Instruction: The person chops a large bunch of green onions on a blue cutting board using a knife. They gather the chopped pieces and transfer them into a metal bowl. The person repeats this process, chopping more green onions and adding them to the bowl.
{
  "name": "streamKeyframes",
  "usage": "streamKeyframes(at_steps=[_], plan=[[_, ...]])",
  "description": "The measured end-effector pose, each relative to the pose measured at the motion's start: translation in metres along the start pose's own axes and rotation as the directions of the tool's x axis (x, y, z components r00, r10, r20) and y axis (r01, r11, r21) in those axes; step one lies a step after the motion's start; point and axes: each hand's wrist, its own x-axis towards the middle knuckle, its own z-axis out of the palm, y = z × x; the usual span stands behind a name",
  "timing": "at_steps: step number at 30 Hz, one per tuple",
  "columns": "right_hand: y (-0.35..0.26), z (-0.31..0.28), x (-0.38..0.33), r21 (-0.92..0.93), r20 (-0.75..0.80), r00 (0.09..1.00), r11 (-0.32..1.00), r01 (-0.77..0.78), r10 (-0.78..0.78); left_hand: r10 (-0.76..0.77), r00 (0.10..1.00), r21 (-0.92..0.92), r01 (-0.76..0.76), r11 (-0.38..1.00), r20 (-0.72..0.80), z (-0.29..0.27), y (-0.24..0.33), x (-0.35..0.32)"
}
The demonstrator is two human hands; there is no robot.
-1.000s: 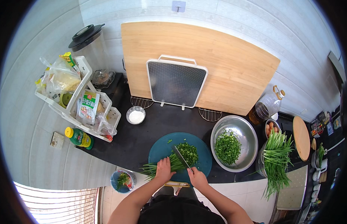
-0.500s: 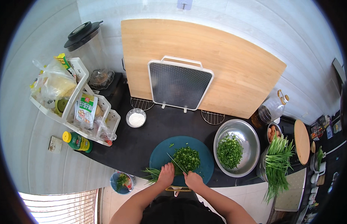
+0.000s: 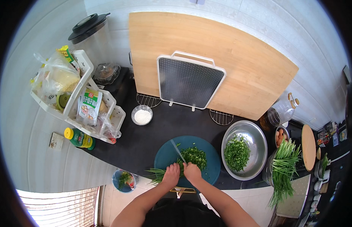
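Note:
On a round teal cutting board (image 3: pixel 211 172), my left hand (image 3: pixel 171 175) presses down on a bunch of green chives (image 3: pixel 156 174), whose uncut stalks stick out to the left past the board's rim. Beside it, my right hand (image 3: pixel 192 173) is closed around the handle of a knife (image 3: pixel 178 151). Its blade points away and to the left, next to my left fingertips. A heap of chopped chives (image 3: pixel 195 157) lies on the board just beyond and to the right of the blade, with a few loose bits farther off.
Right of the board stands a steel bowl (image 3: pixel 226 130) holding chopped greens; beyond it, long chives (image 3: pixel 285 162) overhang a pot near a bowl of eggs (image 3: pixel 280 137). A glass bowl of white powder (image 3: pixel 141 115) and a white rack (image 3: pixel 82 125) are left. Boards lean on the wall.
The knife and my right hand have shifted slightly away, and the blade looks broader and points farther forward. My left hand still holds the chives. The whole view has tilted a little.

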Motion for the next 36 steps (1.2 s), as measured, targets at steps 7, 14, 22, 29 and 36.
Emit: streamKeyframes(at_steps=[7,14,22,29,36], plan=[[0.009,-0.056,-0.029,0.217,0.012,0.995,0.971,-0.102,0.102,-0.039,0.999,0.007,0.039,0.999,-0.001,-0.003,0.002,0.000],[0.042,-0.050,-0.077,0.071,0.077,0.993,0.993,-0.098,0.092,-0.082,0.996,-0.053,0.083,0.995,0.022,0.001,0.008,0.001],[0.043,-0.023,-0.056,0.057,0.211,0.974,0.994,-0.093,0.079,-0.066,0.997,-0.020,0.067,0.998,0.032,0.004,0.010,0.001],[0.034,-0.019,-0.038,0.169,0.013,0.995,0.980,-0.104,0.103,-0.072,0.997,-0.046,0.072,0.996,0.014,0.002,0.010,-0.002],[0.038,-0.069,-0.055,0.191,-0.009,0.999,0.981,-0.036,0.039,-0.104,0.994,-0.031,0.104,0.994,-0.018,0.011,0.017,0.010]])
